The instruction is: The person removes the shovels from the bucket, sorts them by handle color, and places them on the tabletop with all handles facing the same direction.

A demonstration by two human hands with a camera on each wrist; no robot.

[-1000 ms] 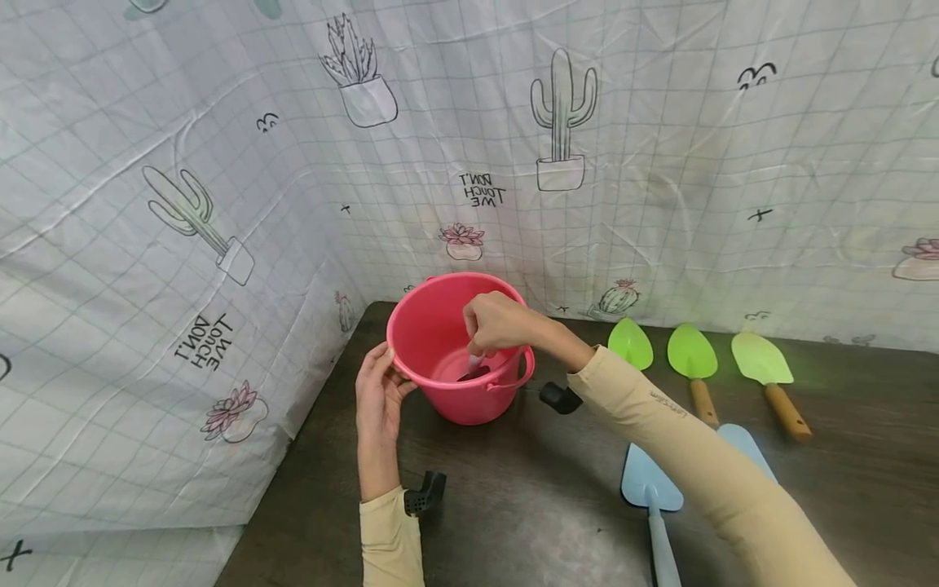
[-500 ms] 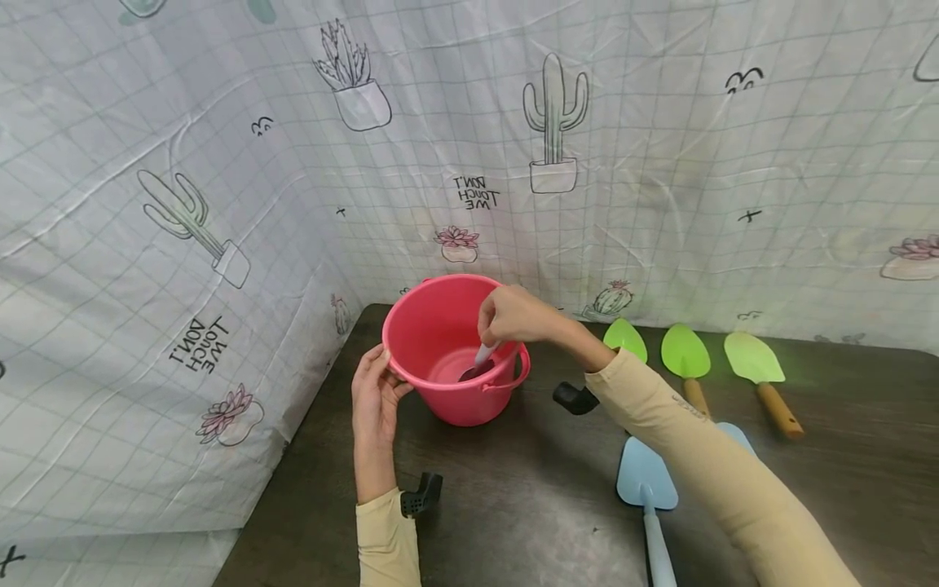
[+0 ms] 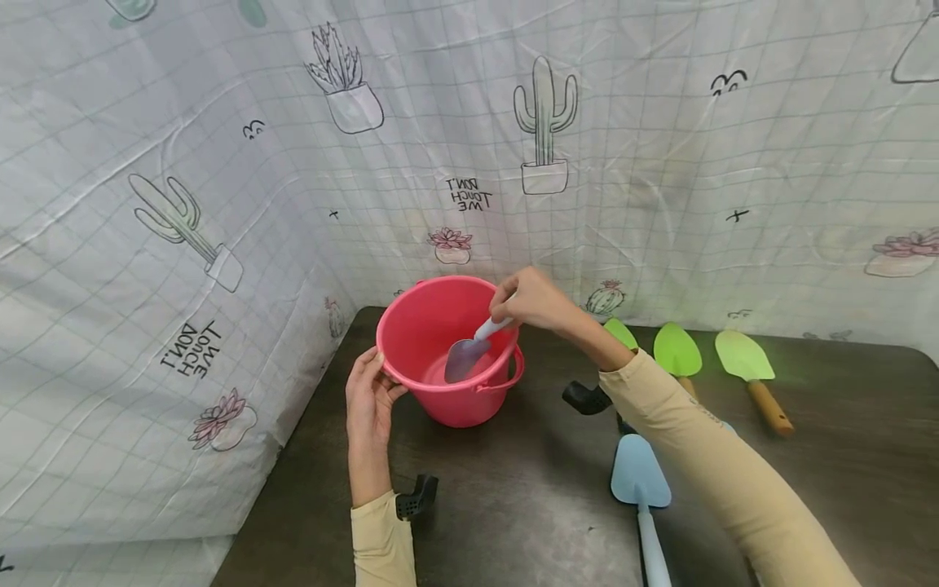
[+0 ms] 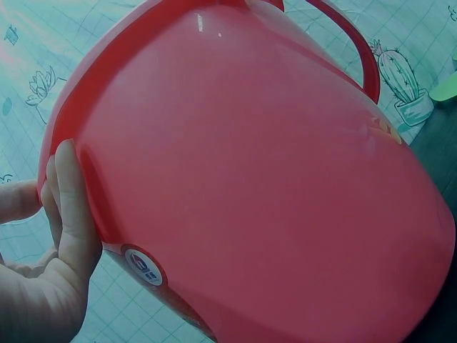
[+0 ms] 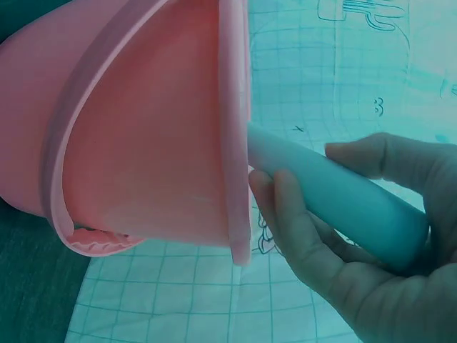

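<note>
A pink bucket (image 3: pixel 458 408) stands tilted toward the camera on the dark table. My left hand (image 3: pixel 369 399) grips its left rim, and the left wrist view shows the fingers (image 4: pixel 69 193) lying against the outer wall. Above the bucket's right rim, my right hand (image 3: pixel 534 302) holds a trowel by its pale handle (image 5: pixel 343 193). The trowel's blue-grey blade (image 3: pixel 464 359) points down inside the bucket. From the right wrist, the blade is hidden behind the bucket wall, while thumb and fingers curl round the handle.
Several trowels lie to the right: green-bladed ones with wooden handles, such as the middle one (image 3: pixel 677 349) and the pale one (image 3: pixel 744 356), and a light-blue one (image 3: pixel 641 473) nearer the front. Patterned cloth (image 3: pixel 631 163) hangs behind and at the left of the table.
My right hand has risen and moved right, lifting the trowel so more of its blade and handle show. My left hand keeps its hold on the rim. The whole view has shifted slightly.
</note>
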